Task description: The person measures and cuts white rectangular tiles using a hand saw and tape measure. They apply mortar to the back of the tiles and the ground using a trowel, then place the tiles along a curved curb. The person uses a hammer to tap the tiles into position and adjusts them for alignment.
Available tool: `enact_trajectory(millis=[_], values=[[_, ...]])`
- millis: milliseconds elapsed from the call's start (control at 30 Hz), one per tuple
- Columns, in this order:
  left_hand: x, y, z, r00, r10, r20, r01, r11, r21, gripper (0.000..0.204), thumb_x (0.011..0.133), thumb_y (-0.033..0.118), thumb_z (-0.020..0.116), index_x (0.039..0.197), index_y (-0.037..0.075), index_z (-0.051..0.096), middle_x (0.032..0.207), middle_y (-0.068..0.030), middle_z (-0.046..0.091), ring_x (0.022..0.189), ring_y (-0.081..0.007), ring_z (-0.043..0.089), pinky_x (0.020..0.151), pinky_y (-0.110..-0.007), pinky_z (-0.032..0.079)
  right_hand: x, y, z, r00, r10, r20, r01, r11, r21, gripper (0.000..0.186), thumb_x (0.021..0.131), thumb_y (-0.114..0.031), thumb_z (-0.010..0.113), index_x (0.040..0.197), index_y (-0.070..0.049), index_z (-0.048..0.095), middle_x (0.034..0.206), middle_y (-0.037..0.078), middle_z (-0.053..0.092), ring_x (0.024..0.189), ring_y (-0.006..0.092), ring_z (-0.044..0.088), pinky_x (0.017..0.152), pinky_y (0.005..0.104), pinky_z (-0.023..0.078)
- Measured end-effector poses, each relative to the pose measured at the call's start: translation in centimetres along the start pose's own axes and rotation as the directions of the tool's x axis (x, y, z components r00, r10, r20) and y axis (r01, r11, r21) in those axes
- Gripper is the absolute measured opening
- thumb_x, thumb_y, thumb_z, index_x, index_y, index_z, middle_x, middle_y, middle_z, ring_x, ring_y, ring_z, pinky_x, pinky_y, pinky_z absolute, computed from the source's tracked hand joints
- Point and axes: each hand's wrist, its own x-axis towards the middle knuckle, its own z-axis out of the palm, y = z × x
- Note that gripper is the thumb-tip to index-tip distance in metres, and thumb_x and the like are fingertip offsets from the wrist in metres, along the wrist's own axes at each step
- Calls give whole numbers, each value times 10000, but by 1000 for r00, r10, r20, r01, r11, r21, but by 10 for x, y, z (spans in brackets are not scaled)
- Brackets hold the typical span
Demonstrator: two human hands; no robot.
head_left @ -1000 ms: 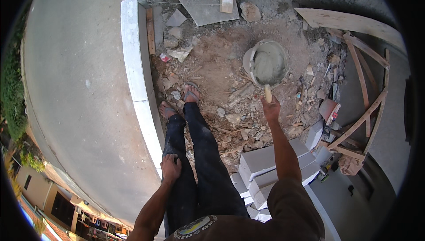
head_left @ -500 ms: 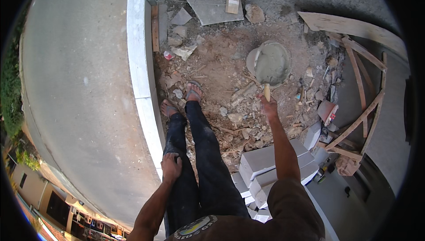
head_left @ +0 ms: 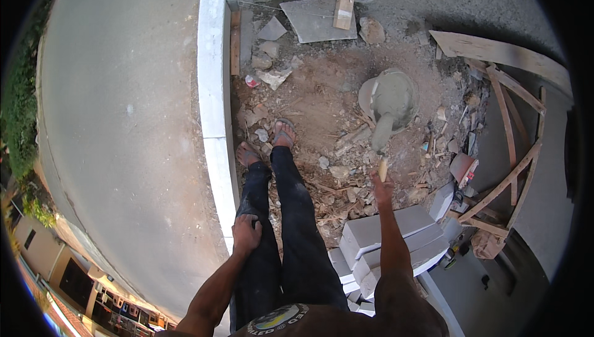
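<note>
In my right hand (head_left: 382, 190) is a trowel with a wooden handle (head_left: 383, 170), my fingers closed round it. The trowel blade (head_left: 382, 134) carries wet grey mortar and points away from me, its far part over the near rim of a bucket. The bucket (head_left: 366, 97) stands on the rubble, tilted in view, with grey mortar (head_left: 395, 97) in it. My left hand (head_left: 246, 233) rests on my left leg near the knee, holding nothing, fingers lying over the dark trousers.
A low white block wall (head_left: 213, 96) runs along my left, with paving beyond. Light blocks (head_left: 390, 229) are stacked near my right arm. Timber frames (head_left: 510, 133) and a curved board (head_left: 495, 49) lie to the right. Broken stones and a flat slab (head_left: 315, 25) lie ahead.
My right hand has drawn back toward me from the bucket, bringing the mortar-laden trowel blade up out of the mortar. The left hand stays on my leg; the view has shifted slightly.
</note>
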Motion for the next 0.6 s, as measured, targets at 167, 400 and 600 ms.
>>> enact_trajectory(millis=[167,400,600], values=[[3,7,-6,1000,2,4,-2,1000,-10,277,901,250,652,1113,81,705,1181,-119,668,1210,-317,572,1038,-478,438,-5,-15,40,960,-281,0,278,947,-159,224,958,-245,766,984,-50,660,749,-53,552,618,48,474,532,261,404],[-3,2,-9,997,-81,0,80,992,-95,285,899,265,655,1119,92,707,1181,-112,670,1225,-301,566,1048,-464,432,43,-54,226,859,-412,303,479,856,-196,205,934,-177,767,915,0,666,734,-26,547,682,87,479,600,301,424],[4,9,-5,993,-104,-50,94,981,-169,286,899,273,660,1123,102,711,1183,-107,673,1215,-299,574,1048,-470,433,101,-145,425,684,-619,386,704,699,-127,304,920,-299,786,952,-17,678,691,-1,592,547,77,546,478,275,424]])
